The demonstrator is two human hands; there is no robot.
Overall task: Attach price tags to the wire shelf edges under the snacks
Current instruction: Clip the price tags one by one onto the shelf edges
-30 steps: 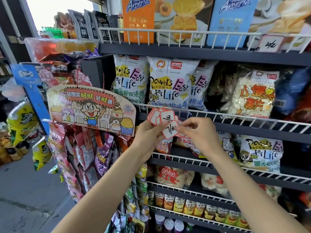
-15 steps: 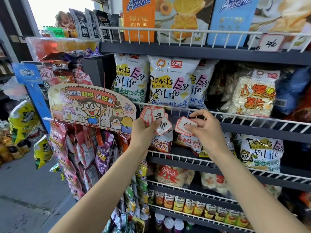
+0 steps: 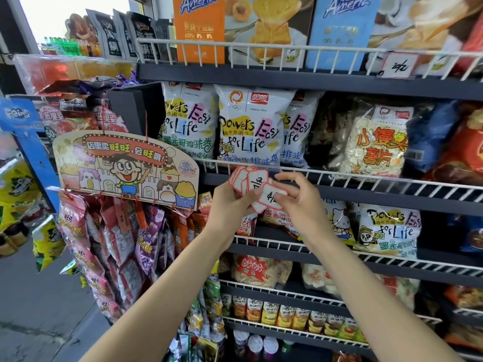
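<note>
Half a second back the right hand [image 3: 303,205] had lifted 1 price tag clear, up beside the wire rail [image 3: 339,178]. Now that hand is back down at the fan of tags [image 3: 251,181], its thumb and fingers pinching the front tag [image 3: 270,198] where it overlaps the rest. So no tag has gone onto the rail in this stretch; my reading is that the person is re-sorting or swapping for the right price, and the clipping step is not yet done.

The left hand [image 3: 230,202] grips the fan from below, fingers curled round the tags' lower ends, just in front of and slightly below the rail. The tags are small flat cards, white with red borders and notched corners, handwritten in black; they look stiff and smooth.

The rail is thin white-coated wire, 2 long bars joined by short upright rungs, on a dark shelf edge. Just above the rail stand puffy white snack bags [image 3: 251,126], glossy and crinkled. Well above the rail and to the right, 1 tag already hangs [image 3: 398,65] on the top shelf's wire.
</note>
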